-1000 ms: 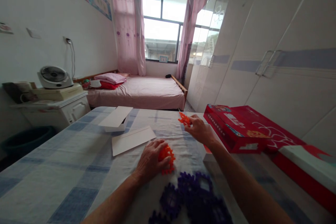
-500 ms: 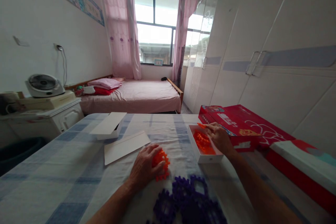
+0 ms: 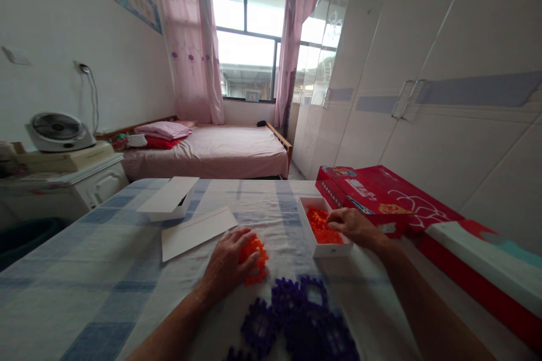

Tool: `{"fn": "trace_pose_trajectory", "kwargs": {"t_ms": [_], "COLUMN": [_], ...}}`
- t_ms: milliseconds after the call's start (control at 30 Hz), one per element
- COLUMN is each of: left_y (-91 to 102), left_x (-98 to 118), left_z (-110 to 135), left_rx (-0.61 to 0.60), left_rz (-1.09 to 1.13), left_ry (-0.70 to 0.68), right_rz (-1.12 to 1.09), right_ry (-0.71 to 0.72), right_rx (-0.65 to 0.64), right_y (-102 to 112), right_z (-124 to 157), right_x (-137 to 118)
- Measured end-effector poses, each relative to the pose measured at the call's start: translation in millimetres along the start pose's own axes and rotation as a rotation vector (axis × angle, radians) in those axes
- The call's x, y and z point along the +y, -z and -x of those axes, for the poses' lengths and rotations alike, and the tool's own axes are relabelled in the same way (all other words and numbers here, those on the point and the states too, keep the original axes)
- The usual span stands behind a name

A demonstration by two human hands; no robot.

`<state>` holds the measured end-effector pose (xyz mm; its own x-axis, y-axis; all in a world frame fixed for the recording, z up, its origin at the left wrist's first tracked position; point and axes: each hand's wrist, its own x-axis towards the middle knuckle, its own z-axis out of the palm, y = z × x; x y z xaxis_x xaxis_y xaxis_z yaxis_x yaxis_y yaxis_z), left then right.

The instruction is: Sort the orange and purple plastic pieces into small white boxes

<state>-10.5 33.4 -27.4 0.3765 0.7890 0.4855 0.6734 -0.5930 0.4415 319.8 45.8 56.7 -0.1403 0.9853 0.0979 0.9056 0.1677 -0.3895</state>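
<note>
On the checked tablecloth, my left hand (image 3: 232,256) curls over orange toothed plastic pieces (image 3: 259,264), thumb on the near side and fingers across the top. My right hand (image 3: 352,224) reaches over the right wall of a small white box (image 3: 318,249). Its fingers are pinched together and touch the loose orange pieces (image 3: 317,221) inside; what sits between the fingertips is hidden. Nearer to me, between my forearms, lie several dark purple gear-shaped pieces (image 3: 288,296), some of them joined and in shadow.
A large red box (image 3: 381,192) stands behind the white box, with a red and white box (image 3: 486,259) to its right. Left of my left hand lies a white lid (image 3: 197,234), and another white box (image 3: 169,203) is farther back. A bed (image 3: 228,149) stands beyond the table.
My right hand has gone down into the white box; the orange piece that showed at its fingertips above the rim no longer stands out. My left hand stays on its orange pieces.
</note>
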Motion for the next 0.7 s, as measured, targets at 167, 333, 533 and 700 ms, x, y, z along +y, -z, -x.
{"fn": "trace_pose_trajectory", "kwargs": {"t_ms": [167, 333, 533, 700], "left_y": [2.9, 3.6, 5.4, 7.6], "left_x": [1, -2, -1, 0], "left_z": [-1, -4, -2, -4], "left_rx": [0.152, 0.281, 0.251, 0.233], "left_rz": [0.289, 0.469, 0.6, 0.598], "left_ry": [0.197, 0.377, 0.324, 0.315], "right_rz": [-0.09, -0.225, -0.053, 0.027], "right_ry": [0.102, 0.276, 0.384, 0.409], "right_rx": [0.076, -0.081, -0.167, -0.066], "right_y": [-8, -39, -97, -113], "right_z": [5, 12, 5, -3], "right_x": [-34, -99, -145, -155]}}
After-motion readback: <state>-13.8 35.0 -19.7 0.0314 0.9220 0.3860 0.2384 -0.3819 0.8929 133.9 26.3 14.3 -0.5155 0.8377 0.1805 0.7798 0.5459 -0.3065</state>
